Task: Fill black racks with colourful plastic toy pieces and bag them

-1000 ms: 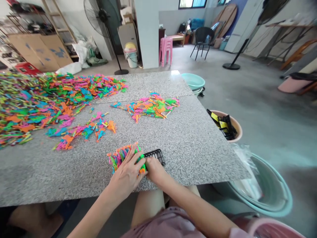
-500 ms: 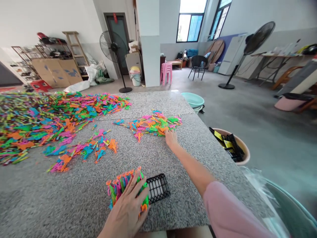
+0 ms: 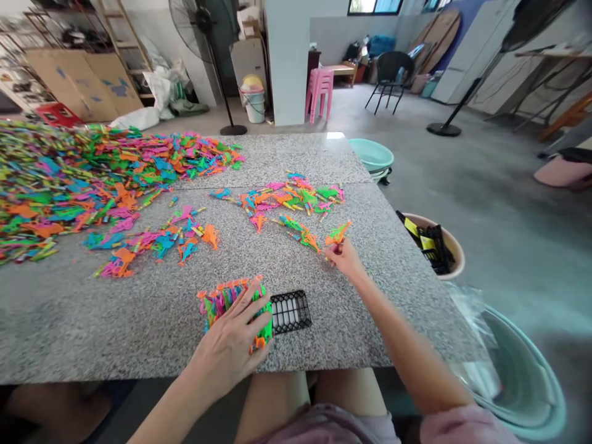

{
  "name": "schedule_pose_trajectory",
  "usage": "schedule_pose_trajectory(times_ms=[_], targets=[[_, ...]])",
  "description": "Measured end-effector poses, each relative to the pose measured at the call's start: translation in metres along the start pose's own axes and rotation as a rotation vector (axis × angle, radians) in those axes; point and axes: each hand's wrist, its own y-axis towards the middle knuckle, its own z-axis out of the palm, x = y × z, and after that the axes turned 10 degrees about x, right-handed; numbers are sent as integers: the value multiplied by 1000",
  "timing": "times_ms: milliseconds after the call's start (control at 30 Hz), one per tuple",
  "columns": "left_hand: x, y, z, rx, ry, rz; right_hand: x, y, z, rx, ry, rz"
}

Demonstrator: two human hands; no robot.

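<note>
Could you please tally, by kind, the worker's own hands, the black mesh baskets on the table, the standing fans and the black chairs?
Hands: 2 (left hand, right hand)
Black mesh basket: 1
Standing fans: 2
Black chair: 1
Total: 6

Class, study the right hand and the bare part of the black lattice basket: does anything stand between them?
Nothing visible does. Between the right hand, pinching colourful plastic pieces, and the black lattice basket lies just speckled tabletop. The left hand rests on packed pieces, off to the left.
</note>
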Motion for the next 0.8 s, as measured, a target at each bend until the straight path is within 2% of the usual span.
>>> schedule_pose_trajectory(times_ms=[100,233,333,433,533,667,800], targets=[[-3,1,-2,19,-15,-12,6,-23,17,102,104,-64],[-4,2,-5,57,-16,-35,18,-64,47,156,-116,-125],[-4,2,-4,64,-6,-39,30,-84,73,261,-160,-200],[-2,2,-2,43,7,-22,40,-84,97,353,-161,-240],[-1,3,0,19,25,-1,46,-76,111,419,-322,-248],[0,2,2,11,56,5,57,-68,115,449,-576,-233],[-1,1,1,-67,139,36,73,-63,115,491,-714,-222]])
